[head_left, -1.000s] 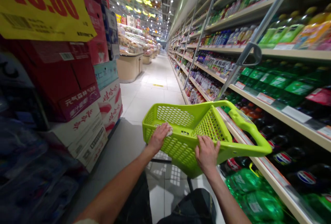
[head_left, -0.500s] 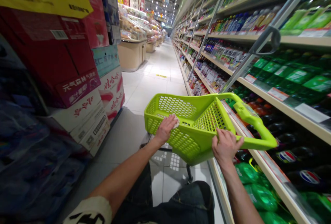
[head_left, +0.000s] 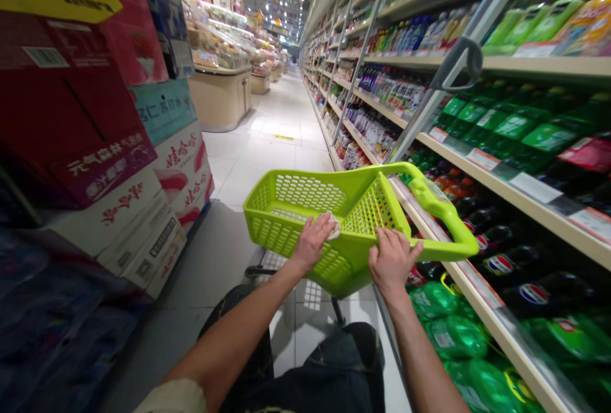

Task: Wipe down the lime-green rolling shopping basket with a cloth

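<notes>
A bright green plastic shopping cart (head_left: 358, 187) with perforated walls stands in front of me, its basket holding nothing I can see. My left hand (head_left: 314, 241) is on the near rim, its fingers closed over a crumpled white cloth (head_left: 334, 227) pressed against the rim. Most of the cloth is hidden under the fingers. Farther right, my right hand (head_left: 391, 260) grips the same rim close to the looped handle (head_left: 451, 225), fingers over the edge and thumb toward the handle side.
Shelves of drink bottles (head_left: 518, 120) run close along the right, with a grey hook-shaped bracket (head_left: 470, 63) on an upright. Stacked drink cartons (head_left: 138, 235) stand on the left. A tiled aisle (head_left: 281, 117) stretches ahead past wooden display counters (head_left: 224, 98).
My left hand has slid along the rim toward the handle with the white cloth. The right hand keeps its grip. The whole view has shifted, so cart and shelves sit farther left.
</notes>
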`<state>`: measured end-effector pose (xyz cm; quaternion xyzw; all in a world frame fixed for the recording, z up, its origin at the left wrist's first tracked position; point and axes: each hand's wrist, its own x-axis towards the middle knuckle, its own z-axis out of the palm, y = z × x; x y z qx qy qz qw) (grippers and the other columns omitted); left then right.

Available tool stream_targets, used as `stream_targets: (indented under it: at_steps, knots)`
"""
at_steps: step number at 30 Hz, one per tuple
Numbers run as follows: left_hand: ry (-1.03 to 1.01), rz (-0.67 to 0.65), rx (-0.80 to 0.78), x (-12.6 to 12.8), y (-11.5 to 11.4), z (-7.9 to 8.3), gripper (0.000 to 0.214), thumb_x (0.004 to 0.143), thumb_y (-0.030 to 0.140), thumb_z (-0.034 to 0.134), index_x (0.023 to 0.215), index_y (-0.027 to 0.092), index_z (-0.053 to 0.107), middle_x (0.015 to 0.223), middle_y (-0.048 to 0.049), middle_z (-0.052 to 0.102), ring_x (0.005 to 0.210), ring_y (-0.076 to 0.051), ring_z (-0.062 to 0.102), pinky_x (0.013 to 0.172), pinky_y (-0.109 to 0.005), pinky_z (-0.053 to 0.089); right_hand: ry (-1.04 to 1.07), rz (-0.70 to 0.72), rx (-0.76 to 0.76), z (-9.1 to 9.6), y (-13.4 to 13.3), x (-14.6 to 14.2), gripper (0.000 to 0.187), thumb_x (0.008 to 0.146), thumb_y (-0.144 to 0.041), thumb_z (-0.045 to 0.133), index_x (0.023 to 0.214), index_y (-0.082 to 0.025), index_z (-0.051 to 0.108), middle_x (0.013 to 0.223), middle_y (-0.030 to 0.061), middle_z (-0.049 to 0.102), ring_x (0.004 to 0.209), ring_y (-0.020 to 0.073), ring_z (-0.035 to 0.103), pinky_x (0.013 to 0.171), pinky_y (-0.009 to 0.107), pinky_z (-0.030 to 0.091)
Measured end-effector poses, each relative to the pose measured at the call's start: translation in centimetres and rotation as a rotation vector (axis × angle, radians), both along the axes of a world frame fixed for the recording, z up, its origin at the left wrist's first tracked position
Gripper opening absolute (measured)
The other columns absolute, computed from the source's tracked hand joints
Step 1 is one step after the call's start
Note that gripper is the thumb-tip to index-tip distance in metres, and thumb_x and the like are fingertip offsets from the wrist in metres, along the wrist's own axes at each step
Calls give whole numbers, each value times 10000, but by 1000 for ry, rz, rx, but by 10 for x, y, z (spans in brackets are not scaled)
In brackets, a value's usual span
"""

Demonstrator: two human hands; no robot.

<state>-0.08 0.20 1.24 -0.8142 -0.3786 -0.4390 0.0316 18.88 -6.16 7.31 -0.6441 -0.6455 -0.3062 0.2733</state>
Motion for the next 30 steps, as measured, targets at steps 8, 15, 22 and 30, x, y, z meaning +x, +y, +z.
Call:
stream_targets:
  at_steps: [8,15,22,30]
  knots:
    - [-129,200,4,-31,4,-13,419,805,58,313,1162,177,499,1269,-102,486,1223,-168,380,1019,-429,271,-1,-7,-1,0,0,-4,348,732,-201,432,1043,-143,576,1019,88,617,1023,252,447,974,552,102]
    - [1,-18,45,13,-5,5,415,822,76,319,1190,182,480,1271,-99,484,1206,-158,402,1029,-412,254,-3,28,-9,-1,1,-1,416,721,-210,423,1114,-124,529,1059,106,603,1033,263,446,975,559,92]
    - [-111,130,-47,-2,1,-2,425,810,65,295,1155,180,514,1268,-106,487,1218,-179,386,1019,-451,263,34,27,-11,-3,2,-7,468,709,-198,419,1166,-129,492,1090,125,580,1046,285,434,952,585,100]
    - [-4,-40,-18,23,-3,9,434,805,59,308,1183,172,487,1269,-101,487,1208,-165,399,1024,-427,271,2,5,-20,18,1,34,383,754,-257,402,1075,-107,547,1111,125,573,1055,247,444,984,490,159]
